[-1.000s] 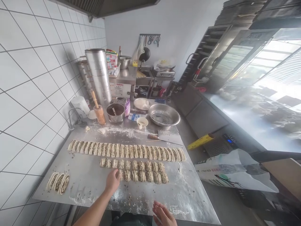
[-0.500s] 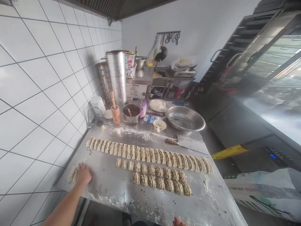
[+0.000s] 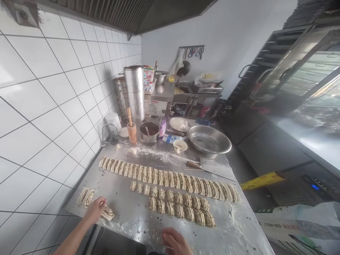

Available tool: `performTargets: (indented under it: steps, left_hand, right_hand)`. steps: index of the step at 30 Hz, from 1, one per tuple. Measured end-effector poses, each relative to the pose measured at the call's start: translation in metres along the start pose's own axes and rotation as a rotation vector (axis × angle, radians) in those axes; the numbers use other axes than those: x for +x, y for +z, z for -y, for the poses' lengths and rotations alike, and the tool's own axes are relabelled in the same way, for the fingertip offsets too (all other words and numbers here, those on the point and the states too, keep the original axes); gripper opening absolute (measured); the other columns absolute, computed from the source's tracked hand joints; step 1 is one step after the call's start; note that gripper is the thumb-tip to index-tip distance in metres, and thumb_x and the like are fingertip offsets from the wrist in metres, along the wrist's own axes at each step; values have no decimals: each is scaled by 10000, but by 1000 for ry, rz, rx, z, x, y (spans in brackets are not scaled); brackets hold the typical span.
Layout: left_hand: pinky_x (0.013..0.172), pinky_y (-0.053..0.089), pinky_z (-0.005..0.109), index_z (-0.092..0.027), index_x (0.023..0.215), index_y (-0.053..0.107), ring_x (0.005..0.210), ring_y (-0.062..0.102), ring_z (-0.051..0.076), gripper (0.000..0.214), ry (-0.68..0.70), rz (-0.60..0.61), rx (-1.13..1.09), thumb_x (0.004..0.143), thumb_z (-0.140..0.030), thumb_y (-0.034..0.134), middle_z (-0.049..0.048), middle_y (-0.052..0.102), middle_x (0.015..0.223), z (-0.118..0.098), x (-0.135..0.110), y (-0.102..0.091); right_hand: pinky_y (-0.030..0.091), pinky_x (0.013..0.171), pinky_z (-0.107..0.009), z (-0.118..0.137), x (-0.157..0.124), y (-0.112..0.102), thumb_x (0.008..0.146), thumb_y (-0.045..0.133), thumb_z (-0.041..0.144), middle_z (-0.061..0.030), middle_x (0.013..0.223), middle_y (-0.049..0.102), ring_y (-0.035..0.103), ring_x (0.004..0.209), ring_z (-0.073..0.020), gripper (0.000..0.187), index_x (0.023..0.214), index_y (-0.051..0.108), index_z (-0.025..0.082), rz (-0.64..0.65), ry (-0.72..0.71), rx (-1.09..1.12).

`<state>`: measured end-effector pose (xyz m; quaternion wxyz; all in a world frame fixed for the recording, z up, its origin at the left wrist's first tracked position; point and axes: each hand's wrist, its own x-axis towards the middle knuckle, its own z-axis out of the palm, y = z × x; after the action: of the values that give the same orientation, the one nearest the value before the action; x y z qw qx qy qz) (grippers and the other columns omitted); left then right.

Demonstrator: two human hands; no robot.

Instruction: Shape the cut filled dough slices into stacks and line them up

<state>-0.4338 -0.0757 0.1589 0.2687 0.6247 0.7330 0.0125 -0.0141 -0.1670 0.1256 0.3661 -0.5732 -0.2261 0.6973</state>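
Note:
My left hand [image 3: 95,210] is at the near-left edge of the steel table, fingers closed on a filled dough piece [image 3: 108,213] whose dark-speckled layers show at its right side. Behind the wrist, to the left, lie other dough slices [image 3: 86,197] leaning together. Low over the front of the table, my right hand [image 3: 175,241] is open and holds nothing, its fingers slightly blurred. Ahead of both hands stretches a long row of cut filled dough [image 3: 170,178]. In front of it sit two shorter rows of dough pieces [image 3: 174,208], turned to show their striped filling.
A cleaver [image 3: 216,167] lies right of centre behind the long row. Farther back stand a wide metal basin [image 3: 209,139], a small white bowl [image 3: 180,145], a metal pot [image 3: 149,132] and a wooden mortar with pestle [image 3: 132,133]. A tiled wall [image 3: 53,106] bounds the left side.
My left hand has moved right and nearer, away from the slices at the left, with a dough piece at its fingers. My right hand has come farther into view, leftward. The view has tilted up slightly.

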Motion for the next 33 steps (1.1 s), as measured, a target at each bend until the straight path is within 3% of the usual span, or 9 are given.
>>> performTargets:
  steps: [6,9,14,16,19,22,26,29,33]
  left_hand:
    - [854,528,296,-194,1103,647,971,688,227,478,327,118,-494,966,-632,509,79,728,1078,-173,-67,-13]
    - [812,555,303,-208,1157,668,911,695,216,434,449,131,-483,994,-578,511,83,736,1057,-231,-108,-32]
    - [1238,414,453,-311,1589,355,1528,403,270,581,997,62,-163,1025,-183,414,103,407,1659,-242,-138,-37]
    - [1226,446,423,-306,1643,208,1550,377,243,716,1136,-15,-42,994,-88,418,115,375,1678,-240,-138,-30]
    - [1145,523,335,-333,1631,246,1441,532,198,716,1201,-131,3,998,-61,441,107,555,1556,-248,-134,-22]
    - [1125,535,361,-354,1541,450,1335,624,216,583,1082,-113,-91,1006,-124,471,82,669,1427,-266,-133,-20]
    - [914,591,335,-250,1185,745,1016,729,232,277,749,-6,-468,974,-255,565,84,784,1095,-294,-143,-9]
    - [657,519,275,-165,813,740,696,659,176,185,512,256,-848,868,-341,723,40,718,735,-309,-160,10]
    - [673,527,308,-194,972,740,710,666,186,287,95,551,-1208,779,-395,806,20,704,784,-312,-180,25]
  right_hand:
    - [558,880,-413,67,-32,38,650,862,525,-198,1355,626,691,1058,-296,975,1470,475,165,465,-217,-241]
    - [563,831,-384,110,-67,30,792,799,519,-148,1103,746,738,914,-264,658,1287,597,137,750,-134,-151]
    - [536,915,-328,130,-104,-3,835,805,414,-139,1173,759,742,1032,-243,446,1191,696,169,902,-19,46]
    - [510,962,-325,130,-112,-12,835,814,396,-143,1207,752,727,1080,-241,489,1256,688,181,966,-15,98]
    - [493,960,-322,136,-121,-16,855,795,463,-110,1160,759,708,1063,-234,458,1215,720,189,992,-110,29]
    - [506,874,-322,138,-121,-16,857,769,556,-87,1047,745,696,961,-238,432,1066,763,178,908,-289,-128]
    - [439,1123,-467,123,-110,-16,824,800,559,-116,1525,517,511,1376,-366,400,1043,793,224,596,-633,-199]
    - [356,1212,-531,111,-105,-14,841,774,571,-87,1671,342,364,1502,-393,369,1019,810,250,424,-760,-221]
    - [398,1200,-483,113,-110,-10,933,636,588,-82,1682,335,393,1496,-356,385,1011,811,255,262,-734,-203]
